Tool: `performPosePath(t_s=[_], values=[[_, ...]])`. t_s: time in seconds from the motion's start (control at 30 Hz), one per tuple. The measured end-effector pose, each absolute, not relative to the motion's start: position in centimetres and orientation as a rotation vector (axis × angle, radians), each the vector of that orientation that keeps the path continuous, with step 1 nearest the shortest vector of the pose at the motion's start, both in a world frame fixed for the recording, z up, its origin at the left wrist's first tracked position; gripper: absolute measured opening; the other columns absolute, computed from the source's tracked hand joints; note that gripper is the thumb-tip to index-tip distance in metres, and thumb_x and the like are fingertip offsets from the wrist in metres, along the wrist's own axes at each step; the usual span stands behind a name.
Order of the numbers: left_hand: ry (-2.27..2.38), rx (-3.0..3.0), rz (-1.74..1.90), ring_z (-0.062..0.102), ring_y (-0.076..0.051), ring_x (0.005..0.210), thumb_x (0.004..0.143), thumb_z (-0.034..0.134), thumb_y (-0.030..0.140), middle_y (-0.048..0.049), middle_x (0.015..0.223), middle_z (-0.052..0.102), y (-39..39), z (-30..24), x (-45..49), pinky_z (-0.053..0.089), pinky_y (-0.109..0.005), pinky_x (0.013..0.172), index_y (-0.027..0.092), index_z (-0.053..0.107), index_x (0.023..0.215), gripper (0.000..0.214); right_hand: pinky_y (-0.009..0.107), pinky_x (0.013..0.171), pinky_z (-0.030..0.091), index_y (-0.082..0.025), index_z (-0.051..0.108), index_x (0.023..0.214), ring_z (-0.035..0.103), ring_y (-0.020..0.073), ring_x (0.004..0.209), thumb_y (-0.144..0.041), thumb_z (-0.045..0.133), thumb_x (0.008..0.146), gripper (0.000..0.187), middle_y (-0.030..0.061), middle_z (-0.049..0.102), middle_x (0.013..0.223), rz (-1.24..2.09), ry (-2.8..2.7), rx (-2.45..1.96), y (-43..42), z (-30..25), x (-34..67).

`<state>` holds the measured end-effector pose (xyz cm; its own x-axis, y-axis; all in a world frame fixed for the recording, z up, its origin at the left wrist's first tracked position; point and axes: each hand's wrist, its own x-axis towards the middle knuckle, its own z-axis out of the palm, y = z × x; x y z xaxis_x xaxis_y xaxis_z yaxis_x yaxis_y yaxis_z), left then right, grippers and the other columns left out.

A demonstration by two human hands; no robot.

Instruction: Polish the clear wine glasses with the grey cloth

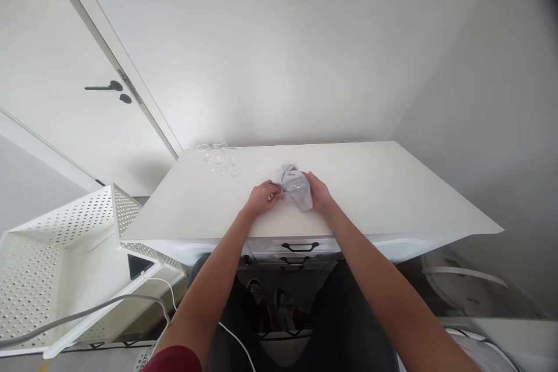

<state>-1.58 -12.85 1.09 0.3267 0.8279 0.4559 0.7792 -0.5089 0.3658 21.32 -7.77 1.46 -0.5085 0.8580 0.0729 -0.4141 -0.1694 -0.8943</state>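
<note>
Near the front middle of the white cabinet top, a clear stemmed glass (298, 183) lies on its side, partly wrapped in a light grey cloth (304, 201). My left hand (263, 196) is closed at the glass's left end, fingers pinched around what looks like the stem. On the other side, my right hand (317, 192) curls around the cloth and presses it against the bowl. The cloth hides part of the glass and some of my right fingers. Several clear stemmed glasses (219, 154) stand together at the back left of the top.
The white cabinet top (392, 197) backs onto a wall, with black-handled drawers (300, 247) below its front edge. At left is a white perforated rack (82, 215) with a dark flat device (138, 266) and cables (108, 302). A door (65, 70) stands behind it.
</note>
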Motion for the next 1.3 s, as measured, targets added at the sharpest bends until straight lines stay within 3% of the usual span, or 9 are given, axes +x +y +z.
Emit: performPosePath(t_s=[0.13,0.3,0.43,0.63,0.73,0.9,1.0,1.1,1.3], values=[[1.489,2.541,0.916,0.061,-0.017,0.081,0.098,0.056,0.037,-0.0033,0.073,0.067,-12.9,1.2,-1.5,0.037,-0.027,0.059,0.020,0.064,0.076,0.029,0.042,0.098,0.050,-0.025,0.078,0.093,0.063,0.0300,0.117,-0.067,0.061,0.086,0.046,0.0056,0.074,0.117,1.711,-1.121,-0.542,-7.4,1.0,21.7],[1.515,2.536,0.952,0.061,-0.017,0.081,0.096,0.058,0.036,-0.0034,0.076,0.069,-12.9,1.0,-1.6,0.038,-0.027,0.061,0.021,0.066,0.076,0.027,0.038,0.090,0.053,-0.025,0.075,0.107,0.068,0.0272,0.104,-0.062,0.059,0.088,0.044,0.0035,0.076,0.108,1.933,-1.048,-0.672,-7.3,1.3,20.8],[1.591,2.497,0.969,0.060,-0.018,0.083,0.098,0.055,0.039,-0.0037,0.076,0.067,-12.8,0.8,-1.6,0.035,-0.027,0.058,0.021,0.065,0.076,0.030,0.041,0.090,0.055,-0.023,0.075,0.102,0.068,0.0315,0.108,-0.055,0.055,0.086,0.041,0.0046,0.077,0.105,1.907,-1.002,-0.724,-7.1,1.8,20.9],[1.791,2.297,0.989,0.055,-0.017,0.072,0.100,0.049,0.041,-0.0026,0.066,0.057,-12.7,1.1,-1.7,0.032,-0.028,0.057,0.021,0.058,0.071,0.036,0.044,0.109,0.046,-0.027,0.076,0.116,0.056,0.0302,0.132,-0.036,0.062,0.079,0.041,0.0016,0.067,0.135,1.565,-1.147,-0.560,-7.1,1.4,21.6],[1.859,2.258,0.961,0.053,-0.017,0.067,0.099,0.050,0.039,-0.0027,0.066,0.054,-12.5,1.1,-1.8,0.031,-0.028,0.057,0.021,0.057,0.069,0.036,0.047,0.114,0.041,-0.030,0.076,0.118,0.054,0.0297,0.134,-0.029,0.068,0.078,0.040,0.0017,0.065,0.137,1.419,-1.402,-0.585,-7.7,1.2,21.1],[1.747,2.435,0.837,0.058,-0.019,0.073,0.094,0.056,0.031,-0.0041,0.069,0.058,-12.5,0.6,-1.8,0.033,-0.029,0.058,0.021,0.063,0.073,0.025,0.047,0.121,0.032,-0.032,0.079,0.111,0.054,0.0292,0.133,-0.037,0.078,0.081,0.031,0.0049,0.065,0.134,1.027,-1.725,-0.661,-8.8,1.9,20.2],[1.603,2.593,0.766,0.061,-0.020,0.079,0.090,0.057,0.021,-0.0047,0.071,0.063,-12.8,0.6,-1.7,0.033,-0.029,0.058,0.020,0.065,0.076,0.016,0.045,0.112,0.041,-0.029,0.079,0.100,0.059,0.0286,0.120,-0.043,0.080,0.080,0.025,0.0062,0.068,0.122,0.994,-1.767,-0.665,-9.0,2.4,20.2],[1.523,2.683,0.722,0.061,-0.020,0.080,0.091,0.057,0.021,-0.0055,0.070,0.064,-13.0,0.8,-1.5,0.033,-0.029,0.057,0.020,0.063,0.071,0.021,0.040,0.089,0.050,-0.024,0.076,0.095,0.063,0.0241,0.093,-0.051,0.070,0.087,0.028,0.0042,0.070,0.097,1.199,-1.742,-0.729,-8.8,2.5,20.4],[1.586,2.669,0.799,0.060,-0.019,0.081,0.094,0.057,0.028,-0.0052,0.072,0.067,-13.2,1.3,-1.4,0.030,-0.029,0.055,0.020,0.062,0.072,0.024,0.030,0.061,0.045,-0.021,0.071,0.094,0.056,0.0171,0.070,-0.058,0.063,0.090,0.038,0.0026,0.064,0.082,1.529,-1.555,-0.715,-8.5,2.4,20.8]])
